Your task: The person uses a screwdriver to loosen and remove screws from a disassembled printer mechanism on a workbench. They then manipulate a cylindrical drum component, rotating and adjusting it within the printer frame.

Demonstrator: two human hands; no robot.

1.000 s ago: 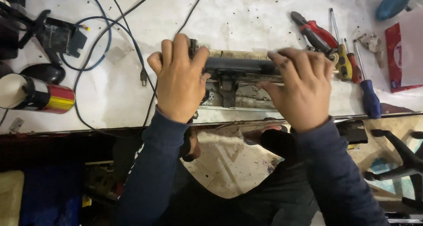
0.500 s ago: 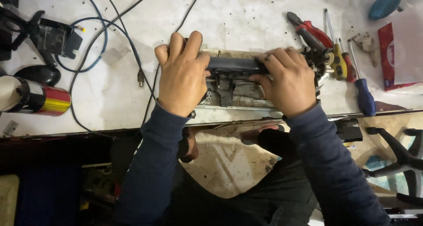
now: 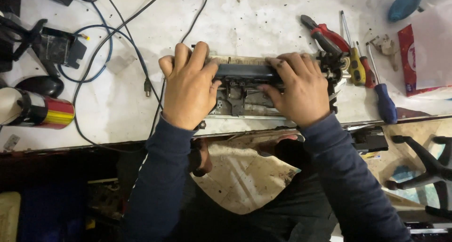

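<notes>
A long metal and black plastic printer assembly [image 3: 245,93] with a dark roller lies on the white workbench [image 3: 113,114] near its front edge. My left hand [image 3: 188,89] grips the assembly's left end, fingers curled over the top. My right hand [image 3: 299,89] covers the right half, fingers wrapped over the dark roller [image 3: 245,71]. Gears show at the assembly's right end [image 3: 332,65]. Both forearms are in dark blue sleeves.
Red-handled pliers [image 3: 325,34], a yellow screwdriver [image 3: 355,67] and a blue screwdriver [image 3: 383,100] lie right of the assembly. Black and blue cables [image 3: 101,49] loop across the left. A striped can [image 3: 40,112] lies at far left. A chair base [image 3: 423,162] stands lower right.
My right hand has slid left along the roller, closer to my left hand. The view has shifted slightly; the assembly stays on the bench.
</notes>
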